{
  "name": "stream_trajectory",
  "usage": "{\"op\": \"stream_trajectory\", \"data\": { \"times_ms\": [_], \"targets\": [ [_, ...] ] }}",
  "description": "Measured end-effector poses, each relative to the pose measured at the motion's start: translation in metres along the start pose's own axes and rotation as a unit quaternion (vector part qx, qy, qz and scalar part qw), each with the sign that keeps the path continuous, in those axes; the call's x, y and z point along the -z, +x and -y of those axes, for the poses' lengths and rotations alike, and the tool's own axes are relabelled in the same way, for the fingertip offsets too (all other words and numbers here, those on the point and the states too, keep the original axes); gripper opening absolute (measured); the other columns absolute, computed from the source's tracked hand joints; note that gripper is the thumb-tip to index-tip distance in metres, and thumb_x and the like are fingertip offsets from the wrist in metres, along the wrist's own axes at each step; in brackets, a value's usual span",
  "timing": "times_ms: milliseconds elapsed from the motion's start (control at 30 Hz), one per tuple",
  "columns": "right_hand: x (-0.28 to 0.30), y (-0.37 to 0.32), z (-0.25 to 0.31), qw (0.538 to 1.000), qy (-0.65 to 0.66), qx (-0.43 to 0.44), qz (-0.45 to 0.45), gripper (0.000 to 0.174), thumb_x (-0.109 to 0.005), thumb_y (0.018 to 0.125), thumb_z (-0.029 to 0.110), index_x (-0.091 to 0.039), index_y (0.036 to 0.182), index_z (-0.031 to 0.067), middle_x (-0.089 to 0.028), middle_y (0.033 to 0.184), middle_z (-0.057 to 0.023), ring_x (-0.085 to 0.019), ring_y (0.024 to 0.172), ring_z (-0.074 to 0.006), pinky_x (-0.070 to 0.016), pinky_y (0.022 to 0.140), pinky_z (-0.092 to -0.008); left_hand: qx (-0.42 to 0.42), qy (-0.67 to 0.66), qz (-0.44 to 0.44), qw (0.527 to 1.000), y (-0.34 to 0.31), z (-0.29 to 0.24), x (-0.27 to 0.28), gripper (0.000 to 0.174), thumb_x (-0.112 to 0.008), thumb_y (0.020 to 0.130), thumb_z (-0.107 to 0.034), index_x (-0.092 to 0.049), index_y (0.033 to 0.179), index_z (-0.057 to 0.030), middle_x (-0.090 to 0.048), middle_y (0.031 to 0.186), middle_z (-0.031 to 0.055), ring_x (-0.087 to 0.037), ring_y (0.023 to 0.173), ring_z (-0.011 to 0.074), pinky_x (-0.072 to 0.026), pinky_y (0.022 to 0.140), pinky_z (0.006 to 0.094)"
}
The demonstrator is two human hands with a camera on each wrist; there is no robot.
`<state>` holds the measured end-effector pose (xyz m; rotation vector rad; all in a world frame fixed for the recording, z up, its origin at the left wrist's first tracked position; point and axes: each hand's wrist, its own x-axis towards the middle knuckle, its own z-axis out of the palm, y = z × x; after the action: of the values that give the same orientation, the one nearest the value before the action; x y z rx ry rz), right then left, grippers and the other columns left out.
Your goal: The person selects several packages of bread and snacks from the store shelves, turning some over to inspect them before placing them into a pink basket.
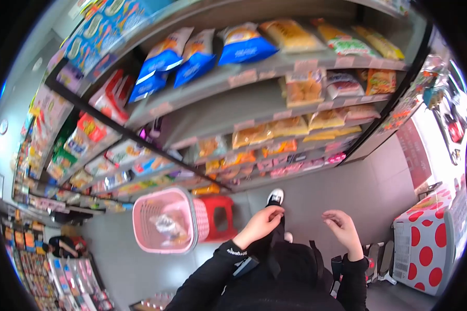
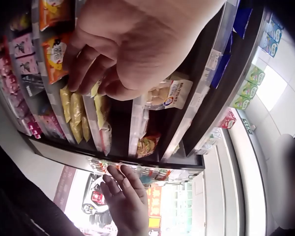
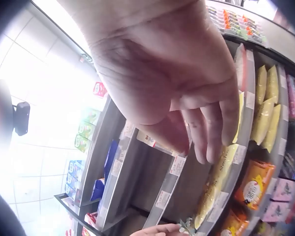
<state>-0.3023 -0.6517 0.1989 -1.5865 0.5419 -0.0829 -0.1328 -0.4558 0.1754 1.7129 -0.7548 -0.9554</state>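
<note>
Both hands hang in the air before the shelves and hold nothing. In the head view my left hand [image 1: 263,224] is low at the centre, its fingers loosely bent, right of a pink basket [image 1: 140,228] with a clear-wrapped item [image 1: 170,226] inside. My right hand [image 1: 343,228] is farther right, fingers loosely curved above the floor. In the left wrist view the left hand [image 2: 132,44] shows its palm with relaxed fingers, and the right hand [image 2: 125,201] is below. The right wrist view shows the right hand [image 3: 172,78] with fingers hanging loosely, a few fingers of the left hand [image 3: 160,230] at the bottom edge.
Shelves [image 1: 202,83] hold blue bags [image 1: 245,45], bread packs [image 1: 305,87] and yellow packets [image 1: 251,136]. A red stool [image 1: 220,217] adjoins the basket. A red-dotted white box [image 1: 420,249] stands at right, and a person in black [image 1: 63,246] is at far left.
</note>
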Motion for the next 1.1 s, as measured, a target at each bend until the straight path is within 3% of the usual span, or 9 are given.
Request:
{"op": "stream_trajectory", "data": {
  "times_ms": [200, 467, 733, 867, 900, 933, 1000, 1033, 1100],
  "targets": [
    [-0.023, -0.018, -0.025, 0.998, 0.029, 0.005, 0.047, 0.019, -0.049, 0.077, 0.0, -0.05, 0.096, -0.0013, -0.056, 0.09, -0.0077, -0.054, 0.086, -0.0137, -0.0428, 0.075, -0.0248, 0.036, -0.025, -0.041, 0.998, -0.071, 0.017, -0.005, 0.024, -0.047, 0.079, -0.007, -0.049, 0.1, 0.003, -0.057, 0.089, 0.0107, -0.055, 0.085, 0.0146, -0.0429, 0.073, 0.025],
    [-0.08, -0.013, 0.002, 0.995, 0.017, 0.007, 0.097, 0.02, -0.049, 0.077, 0.0, -0.049, 0.097, -0.0017, -0.056, 0.091, -0.0078, -0.054, 0.086, -0.0139, -0.0428, 0.075, -0.0246, 0.073, -0.07, -0.142, 0.985, -0.125, 0.068, 0.032, 0.02, -0.046, 0.08, -0.005, -0.049, 0.098, 0.0035, -0.056, 0.088, 0.0084, -0.054, 0.079, 0.0115, -0.043, 0.071, 0.0231],
    [-0.161, 0.006, 0.018, 0.993, -0.026, -0.025, 0.114, 0.019, -0.049, 0.077, 0.001, -0.05, 0.096, -0.0016, -0.056, 0.09, -0.0068, -0.054, 0.085, -0.0124, -0.0422, 0.074, -0.0231, 0.072, -0.111, -0.152, 0.98, -0.149, 0.105, 0.108, 0.022, -0.044, 0.081, -0.006, -0.047, 0.1, 0.0035, -0.056, 0.088, 0.0089, -0.054, 0.082, 0.0123, -0.0432, 0.071, 0.0236],
    [-0.222, 0.019, 0.02, 0.989, -0.044, -0.053, 0.131, 0.019, -0.049, 0.077, 0.001, -0.051, 0.095, -0.0011, -0.056, 0.089, -0.0065, -0.053, 0.085, -0.0123, -0.0421, 0.074, -0.0236, 0.066, -0.095, -0.204, 0.972, -0.182, 0.158, 0.17, 0.021, -0.045, 0.08, -0.007, -0.05, 0.098, 0.0032, -0.057, 0.084, 0.0092, -0.056, 0.078, 0.0134, -0.045, 0.068, 0.0237],
    [-0.238, 0.023, 0.019, 0.988, -0.039, -0.059, 0.137, 0.019, -0.049, 0.077, 0.001, -0.052, 0.095, -0.0008, -0.056, 0.089, -0.0066, -0.053, 0.085, -0.0124, -0.0421, 0.074, -0.0239, 0.115, -0.031, -0.25, 0.961, -0.194, 0.161, 0.188, 0.018, -0.048, 0.075, -0.008, -0.054, 0.09, 0.0015, -0.057, 0.08, 0.0102, -0.057, 0.073, 0.0163, -0.0447, 0.065, 0.025],
    [-0.254, 0.026, 0.021, 0.987, -0.042, -0.064, 0.14, 0.019, -0.049, 0.077, 0.001, -0.052, 0.095, -0.0008, -0.056, 0.089, -0.0066, -0.053, 0.085, -0.0124, -0.0421, 0.074, -0.0239, 0.126, -0.017, -0.26, 0.957, -0.207, 0.201, 0.207, 0.018, -0.048, 0.075, -0.009, -0.055, 0.088, 0.0011, -0.058, 0.078, 0.0106, -0.057, 0.071, 0.0159, -0.0449, 0.064, 0.0248],
    [-0.287, 0.029, 0.024, 0.982, -0.068, -0.08, 0.158, 0.019, -0.049, 0.077, 0.002, -0.052, 0.095, 0.0003, -0.057, 0.088, -0.0067, -0.054, 0.084, -0.0129, -0.0424, 0.073, -0.0246, 0.183, -0.039, -0.27, 0.945, -0.236, 0.244, 0.247, 0.019, -0.049, 0.075, -0.014, -0.056, 0.085, 0.0011, -0.059, 0.07, 0.0103, -0.058, 0.061, 0.0148, -0.0451, 0.057, 0.0256],
    [-0.302, 0.03, 0.023, 0.981, -0.08, -0.08, 0.157, 0.019, -0.05, 0.077, 0.004, -0.052, 0.096, 0.0009, -0.057, 0.089, -0.007, -0.054, 0.083, -0.0144, -0.0428, 0.073, -0.026, 0.243, 0.02, -0.273, 0.931, -0.249, 0.251, 0.268, 0.022, -0.05, 0.074, -0.017, -0.057, 0.083, 0.0019, -0.06, 0.067, 0.0121, -0.058, 0.058, 0.0195, -0.0452, 0.056, 0.0277],
    [-0.325, 0.03, 0.031, 0.977, -0.107, -0.082, 0.166, 0.02, -0.05, 0.077, 0.005, -0.052, 0.096, 0.0011, -0.057, 0.089, -0.0073, -0.055, 0.083, -0.015, -0.0429, 0.073, -0.0266, 0.309, 0.094, -0.274, 0.906, -0.273, 0.31, 0.297, 0.022, -0.05, 0.074, -0.018, -0.058, 0.078, 0.0011, -0.059, 0.067, 0.0122, -0.058, 0.064, 0.0208, -0.0455, 0.059, 0.0302]
  ]
}}
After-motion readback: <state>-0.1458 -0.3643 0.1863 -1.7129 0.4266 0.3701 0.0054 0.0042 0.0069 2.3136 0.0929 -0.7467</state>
